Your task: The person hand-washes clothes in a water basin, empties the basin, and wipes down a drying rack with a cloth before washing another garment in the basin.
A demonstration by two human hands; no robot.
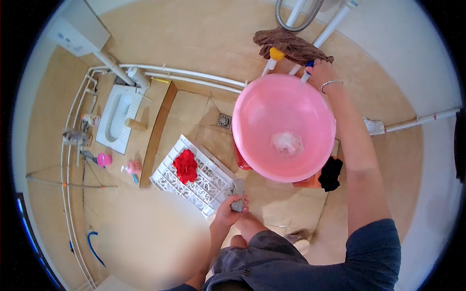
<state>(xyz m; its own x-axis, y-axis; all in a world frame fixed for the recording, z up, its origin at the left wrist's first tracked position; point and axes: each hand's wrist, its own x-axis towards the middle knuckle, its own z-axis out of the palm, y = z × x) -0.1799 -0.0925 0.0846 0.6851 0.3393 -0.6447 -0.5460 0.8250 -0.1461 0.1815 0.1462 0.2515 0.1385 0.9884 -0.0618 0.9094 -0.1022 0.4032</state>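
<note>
My left hand (229,211) is closed round a small grey cloth (237,188), narrow like a sock, above the near corner of a white slatted rack (162,175). A bunched red cloth (185,166) lies on that rack. At the upper right, my right hand (322,73) grips the blue tap handle (309,64) over the rim of a large pink basin (257,121). White froth or splashing (287,144) shows in the basin. Beside the blue-handled tap is one with a yellow handle (276,54).
A brown cloth (289,42) hangs over the pipes behind the taps. Black cloth (330,173) lies right of the basin. A floor drain (223,120) is left of it. On a raised step are a squat toilet (118,119) and a pink pump bottle (132,167). A blurred patch covers the lower left.
</note>
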